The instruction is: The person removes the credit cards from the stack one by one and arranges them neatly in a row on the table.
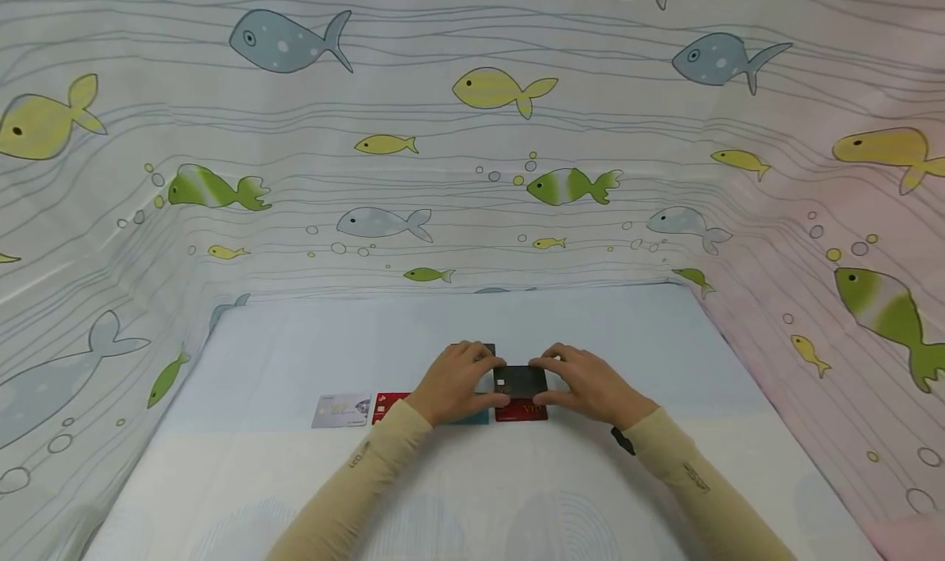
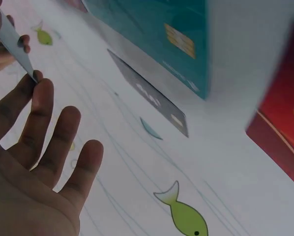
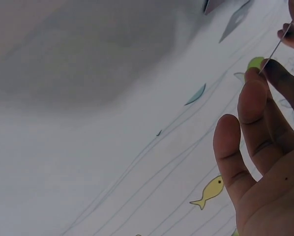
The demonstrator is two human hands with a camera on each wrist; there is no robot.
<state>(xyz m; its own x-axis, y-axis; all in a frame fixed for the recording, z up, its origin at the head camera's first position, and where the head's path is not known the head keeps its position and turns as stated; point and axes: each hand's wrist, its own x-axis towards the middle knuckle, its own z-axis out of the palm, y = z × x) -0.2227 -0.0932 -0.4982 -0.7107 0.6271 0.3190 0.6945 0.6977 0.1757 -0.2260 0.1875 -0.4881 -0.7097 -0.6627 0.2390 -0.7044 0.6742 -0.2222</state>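
Note:
Both hands pinch a black card [image 1: 520, 380] between them, one at each side edge. My left hand [image 1: 459, 380] grips its left end, and my right hand [image 1: 586, 383] grips its right end with thumb and fingers. In the left wrist view the card [image 2: 16, 46] appears nearly edge-on at the fingertips; in the right wrist view it is a thin line. Just below it in the head view lies a red card [image 1: 521, 412] with VIP lettering, partly covered. A teal card [image 1: 472, 416] lies under the left hand's reach, and a dark grey card [image 1: 483, 348] lies behind that hand.
To the left, a silver-white card [image 1: 341, 411] and another red card [image 1: 387, 403] lie in a row on the pale cloth-covered table [image 1: 472, 495]. Fish-patterned cloth [image 1: 443, 175] rises at the back and both sides. A black band [image 1: 623, 440] shows at the right wrist.

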